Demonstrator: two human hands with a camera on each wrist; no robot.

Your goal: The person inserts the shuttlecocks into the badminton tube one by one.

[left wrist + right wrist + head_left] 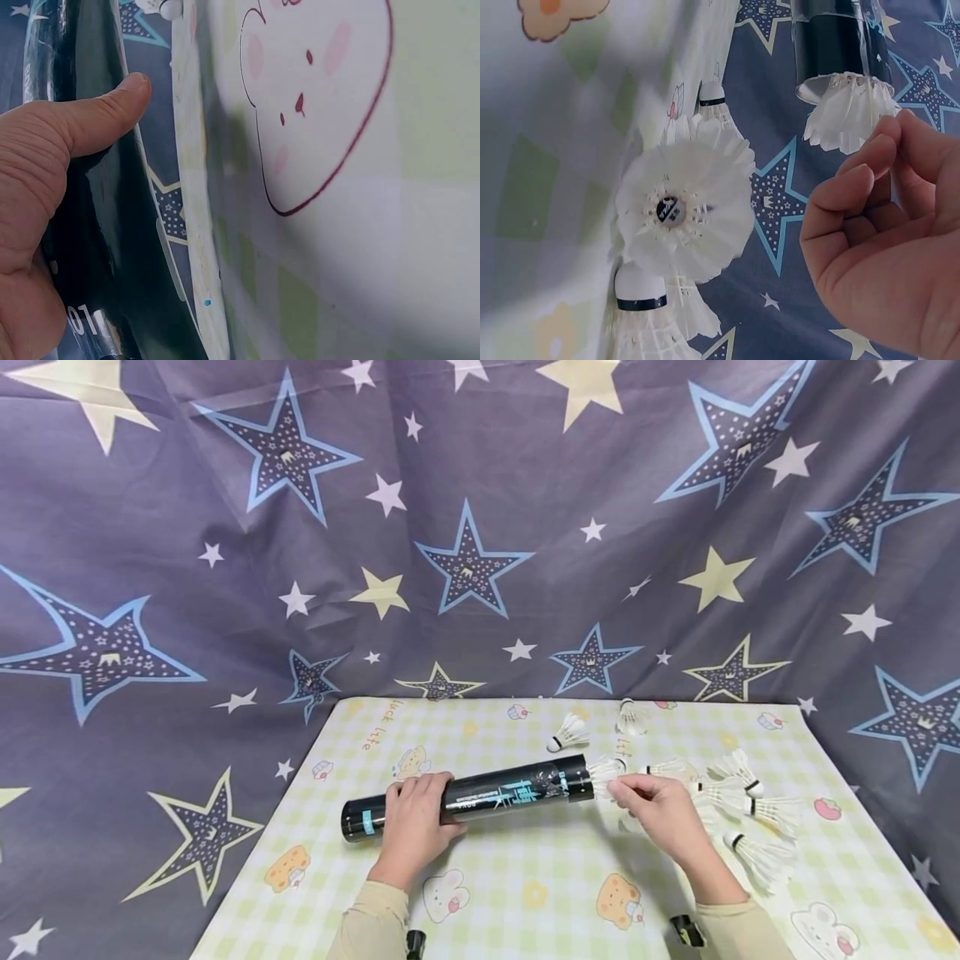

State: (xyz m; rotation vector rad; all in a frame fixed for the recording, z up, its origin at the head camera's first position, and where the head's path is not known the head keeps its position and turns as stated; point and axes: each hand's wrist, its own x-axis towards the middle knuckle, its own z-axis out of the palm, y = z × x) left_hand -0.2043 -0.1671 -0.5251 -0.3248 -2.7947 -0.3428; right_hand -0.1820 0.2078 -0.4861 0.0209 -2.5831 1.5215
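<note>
My left hand [417,818] grips a long black shuttlecock tube [517,792] near its left end. The tube lies sideways over the table, its mouth facing right. In the left wrist view, the thumb [112,112] presses along the tube's dark side [105,210]. A white shuttlecock [846,112] sits partly in the tube mouth, feather skirt outward, its cork hidden inside. My right hand [663,814] pinches the edge of that skirt between thumb and forefinger, the other fingers curled. Several loose shuttlecocks [761,860] lie beside and beyond the right hand.
Two shuttlecocks, one nearer [570,732] and one at the back edge [631,717], lie behind the tube. A small black object [686,931] is beside the right sleeve, another [416,943] by the left sleeve. A starry curtain [465,560] hangs behind the checked tablecloth [525,893].
</note>
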